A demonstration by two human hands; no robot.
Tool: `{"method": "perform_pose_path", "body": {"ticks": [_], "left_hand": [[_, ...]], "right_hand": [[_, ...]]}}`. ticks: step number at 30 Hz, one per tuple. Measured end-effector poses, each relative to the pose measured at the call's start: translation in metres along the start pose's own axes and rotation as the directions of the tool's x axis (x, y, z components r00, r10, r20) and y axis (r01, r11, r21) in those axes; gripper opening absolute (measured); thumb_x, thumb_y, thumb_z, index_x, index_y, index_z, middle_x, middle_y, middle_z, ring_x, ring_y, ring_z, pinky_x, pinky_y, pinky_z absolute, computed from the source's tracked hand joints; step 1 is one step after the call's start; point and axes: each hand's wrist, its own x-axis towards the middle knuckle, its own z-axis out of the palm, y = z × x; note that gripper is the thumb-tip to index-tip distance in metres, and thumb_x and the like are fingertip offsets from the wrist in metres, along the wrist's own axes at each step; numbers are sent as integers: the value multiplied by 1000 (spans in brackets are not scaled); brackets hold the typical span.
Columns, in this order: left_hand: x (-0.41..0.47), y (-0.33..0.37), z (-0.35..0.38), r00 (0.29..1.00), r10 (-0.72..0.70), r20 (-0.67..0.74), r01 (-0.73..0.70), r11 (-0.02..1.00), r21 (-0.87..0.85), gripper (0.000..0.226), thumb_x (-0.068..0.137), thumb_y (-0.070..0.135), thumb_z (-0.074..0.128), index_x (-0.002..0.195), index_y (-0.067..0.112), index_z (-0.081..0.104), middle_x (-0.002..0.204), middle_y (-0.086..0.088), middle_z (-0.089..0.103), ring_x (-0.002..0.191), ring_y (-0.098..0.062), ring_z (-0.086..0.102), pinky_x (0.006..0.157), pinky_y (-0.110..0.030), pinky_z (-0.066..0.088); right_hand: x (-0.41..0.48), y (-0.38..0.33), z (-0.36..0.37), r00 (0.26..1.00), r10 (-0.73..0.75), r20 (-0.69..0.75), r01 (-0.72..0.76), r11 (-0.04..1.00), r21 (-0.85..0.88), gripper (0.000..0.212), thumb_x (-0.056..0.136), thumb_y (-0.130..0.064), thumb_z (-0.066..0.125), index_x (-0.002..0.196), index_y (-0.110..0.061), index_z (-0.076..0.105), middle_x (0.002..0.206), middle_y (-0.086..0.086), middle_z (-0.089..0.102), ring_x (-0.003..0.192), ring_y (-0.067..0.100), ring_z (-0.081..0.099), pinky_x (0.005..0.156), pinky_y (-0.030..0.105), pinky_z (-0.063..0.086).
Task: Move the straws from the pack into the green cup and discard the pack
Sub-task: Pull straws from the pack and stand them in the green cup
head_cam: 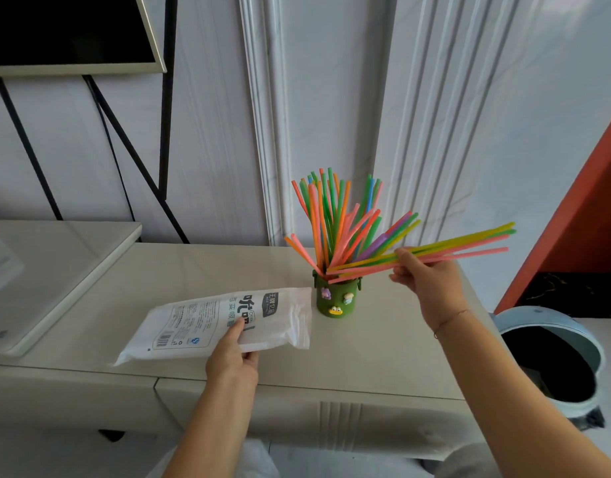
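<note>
A small green cup (335, 298) with little figures stuck on it stands on the beige cabinet top (194, 270), full of coloured straws (328, 215) fanning upward. My right hand (424, 274) is shut on a bundle of yellow, pink and green straws (469, 241) held nearly level, their left ends at the cup's mouth. The white plastic straw pack (207, 322) lies flat to the left of the cup, looking flat and empty. My left hand (233, 360) pinches the pack's near edge, thumb on top.
A round light-blue waste bin (573, 332) with a dark inside stands on the floor to the right of the cabinet. A raised glass-topped slab (56, 270) is on the left, a black metal stand and screen behind. An orange panel rises far right.
</note>
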Motion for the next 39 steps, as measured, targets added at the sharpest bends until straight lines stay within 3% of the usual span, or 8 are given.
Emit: {"method": "perform_pose_path", "body": {"ticks": [8, 15, 19, 22, 27, 31, 36, 39], "left_hand": [[5, -3, 0, 999, -23, 23, 23, 1000, 11, 20, 81, 1, 70, 92, 15, 61, 97, -2, 68, 79, -13, 66, 54, -26, 57], [7, -3, 0, 1000, 6, 26, -6, 1000, 6, 33, 82, 1, 69, 111, 13, 60, 100, -3, 68, 80, -13, 65, 74, -31, 52], [6, -5, 0, 999, 26, 42, -27, 1000, 13, 32, 84, 1, 67, 113, 13, 60, 110, -5, 66, 80, -12, 65, 79, -31, 50], [6, -6, 1, 998, 24, 56, -25, 1000, 18, 33, 84, 1, 67, 114, 13, 61, 107, -5, 67, 81, -12, 65, 76, -32, 52], [6, -8, 1, 996, 35, 86, -37, 999, 13, 15, 87, 12, 67, 101, 15, 63, 97, -1, 69, 81, -11, 67, 68, -30, 53], [7, -8, 2, 996, 44, 82, -39, 997, -68, 12, 97, 30, 53, 102, 20, 59, 93, 2, 70, 80, -11, 68, 57, -28, 54], [3, -10, 4, 996, 32, 79, -26, 997, -77, 21, 101, 26, 45, 119, 20, 54, 102, -1, 67, 81, -13, 66, 63, -31, 51], [0, -10, 3, 996, 23, 88, -17, 997, -77, 25, 100, 25, 46, 124, 19, 54, 105, -2, 68, 83, -14, 66, 65, -32, 52]], "right_hand": [[8, -6, 13, 996, -82, -28, 72, 962, -263, 20, 84, -11, 64, 65, -10, 65, 54, 3, 63, 43, 8, 64, 50, 15, 53], [7, 21, 35, 998, -26, 65, 54, 870, -491, 37, 85, -13, 59, 49, -13, 58, 48, 0, 63, 52, 17, 66, 56, 24, 45], [8, 30, 46, 993, 22, 117, 51, 809, -586, 36, 83, -11, 57, 47, -13, 59, 36, -8, 57, 38, -1, 56, 49, 14, 41], [8, 37, 53, 990, 28, 137, 66, 772, -632, 36, 83, -8, 55, 47, -11, 57, 41, -5, 59, 39, 2, 55, 43, 8, 38], [9, 41, 52, 995, 10, 100, 55, 778, -626, 31, 83, -14, 61, 52, -11, 57, 48, 0, 60, 42, 5, 56, 50, 17, 43], [4, 43, 46, 993, 30, 112, 27, 880, -475, 18, 81, -17, 69, 80, 0, 63, 57, 6, 64, 46, 18, 62, 63, 35, 56], [-4, 47, 40, 998, 1, 55, 24, 889, -457, 7, 82, -10, 61, 80, -4, 61, 49, -3, 61, 37, 8, 58, 44, 18, 49], [-4, 46, 40, 998, 8, 69, 25, 886, -462, 8, 83, -7, 57, 83, -1, 62, 51, 3, 61, 35, 8, 56, 42, 15, 46]]}}
